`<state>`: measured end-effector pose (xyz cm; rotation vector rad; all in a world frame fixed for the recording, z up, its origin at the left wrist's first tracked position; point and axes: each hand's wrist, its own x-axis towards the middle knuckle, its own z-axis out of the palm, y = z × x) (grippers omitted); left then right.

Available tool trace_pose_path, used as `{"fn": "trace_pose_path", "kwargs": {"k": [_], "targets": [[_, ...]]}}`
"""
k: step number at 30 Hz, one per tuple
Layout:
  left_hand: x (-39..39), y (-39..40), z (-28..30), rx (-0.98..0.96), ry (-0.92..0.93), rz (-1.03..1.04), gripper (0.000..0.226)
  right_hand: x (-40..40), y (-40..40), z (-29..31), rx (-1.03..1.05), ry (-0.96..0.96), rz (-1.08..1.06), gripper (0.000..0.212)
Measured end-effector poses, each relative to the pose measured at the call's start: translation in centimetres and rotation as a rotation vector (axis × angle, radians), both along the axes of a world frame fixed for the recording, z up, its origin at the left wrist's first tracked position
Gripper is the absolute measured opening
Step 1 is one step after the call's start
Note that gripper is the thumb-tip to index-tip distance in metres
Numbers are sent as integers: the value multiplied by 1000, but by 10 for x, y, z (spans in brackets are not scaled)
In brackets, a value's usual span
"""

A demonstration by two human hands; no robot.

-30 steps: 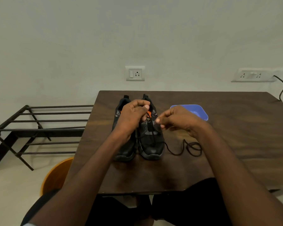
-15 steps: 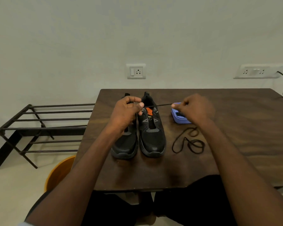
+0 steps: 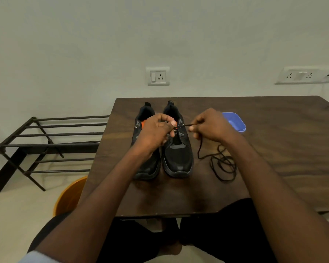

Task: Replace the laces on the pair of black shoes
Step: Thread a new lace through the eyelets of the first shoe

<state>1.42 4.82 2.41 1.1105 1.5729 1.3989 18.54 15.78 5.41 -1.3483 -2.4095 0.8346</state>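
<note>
**Two shoes on the table, one lace coming out**

Two black shoes (image 3: 163,147) sit side by side on the table (image 3: 273,149). I judge the unlacing step is under way. My left hand (image 3: 156,133) curls over the top eyelets of the right-side shoe (image 3: 178,152), steadying it. My right hand (image 3: 210,126) pinches the lace (image 3: 221,162), whose slack coils just right of that shoe. Next: a longer, even pull to free it.

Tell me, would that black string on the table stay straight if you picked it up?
Probably not. The black lace lies in loose loops on the table, so it looks floppy. It droops from the right hand, so it's likely light and would dangle.
</note>
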Motion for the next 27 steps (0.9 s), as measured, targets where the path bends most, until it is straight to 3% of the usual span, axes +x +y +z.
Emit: {"fn": "trace_pose_path", "kwargs": {"k": [2,4,7,9,12,17,22,27], "targets": [[-3,0,-4,-39,84,-4,13,9,14,-7,147,-212,-168,6],[-3,1,-8,-50,109,-5,11,12,17,-11,121,-332,-121,25],[4,4,-13,-16,68,-14,11,2,0,-2,-99,-116,149,53],[9,7,-17,19,32,-6,12,-5,-9,1,-241,72,232,41],[10,10,-23,49,34,37,9,-9,-6,-4,-268,196,150,8],[12,15,-38,-176,467,64,14,0,5,-15,-146,23,-28,8],[17,14,-46,-263,637,-68,30,-3,11,-30,-147,-111,-69,4],[16,12,-54,-278,393,-102,41,-12,10,-37,-67,-171,-43,11]]}}
